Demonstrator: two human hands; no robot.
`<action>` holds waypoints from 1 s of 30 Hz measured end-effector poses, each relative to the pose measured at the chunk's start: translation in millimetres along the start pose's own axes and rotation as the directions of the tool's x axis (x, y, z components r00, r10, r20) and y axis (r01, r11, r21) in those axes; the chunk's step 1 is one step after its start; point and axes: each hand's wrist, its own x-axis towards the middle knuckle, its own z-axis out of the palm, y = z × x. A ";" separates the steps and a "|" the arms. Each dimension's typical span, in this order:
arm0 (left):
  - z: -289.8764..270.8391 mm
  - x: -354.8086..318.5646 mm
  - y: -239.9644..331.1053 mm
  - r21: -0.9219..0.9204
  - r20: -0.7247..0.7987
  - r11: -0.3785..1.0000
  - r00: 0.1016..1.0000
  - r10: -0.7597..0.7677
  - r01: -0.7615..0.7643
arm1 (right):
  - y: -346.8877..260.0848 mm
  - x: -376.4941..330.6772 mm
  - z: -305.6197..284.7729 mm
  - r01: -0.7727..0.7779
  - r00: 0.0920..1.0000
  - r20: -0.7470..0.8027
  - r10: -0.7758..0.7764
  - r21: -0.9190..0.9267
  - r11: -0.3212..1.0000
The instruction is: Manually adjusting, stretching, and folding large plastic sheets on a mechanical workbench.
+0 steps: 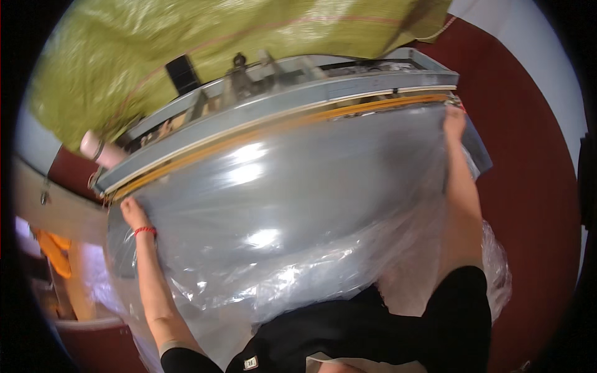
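Observation:
A wide sheet of clear plastic film (298,273) is stretched across a grey work surface (348,161), wrinkled and bunched along the side near my body. At the far left corner my left hand (132,212), with a red cord bracelet on its wrist, is closed on the film. Over at the far right corner my right hand (455,124) is closed too, pinching the film's edge. An orange-yellow bar (273,129) runs along the far side between both hands. Fingertips of both hands are partly hidden.
Behind the bar lies a long grey metal trough (280,96) holding tools and small parts. A pink bottle (102,149) stands at its left end, a black flat object (182,74) behind it. Yellow-green woven sheeting (249,31) covers the back. Dark red floor (522,186) shows at right.

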 end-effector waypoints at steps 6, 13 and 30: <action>14.1 57.1 -56.6 -0.180 0.056 0.983 0.998 0.043 -0.032 | -9.0 4.2 49.7 -0.396 0.914 0.234 0.332 0.333 0.856; 5.9 66.2 -64.3 -0.144 0.008 0.989 1.000 0.021 -0.020 | -25.1 3.1 50.3 -0.295 0.955 0.041 0.293 0.226 0.929; -54.3 6.3 59.1 0.388 0.426 0.917 0.863 -0.271 0.096 | -51.1 10.3 -67.3 -0.244 0.902 0.405 0.146 0.203 0.948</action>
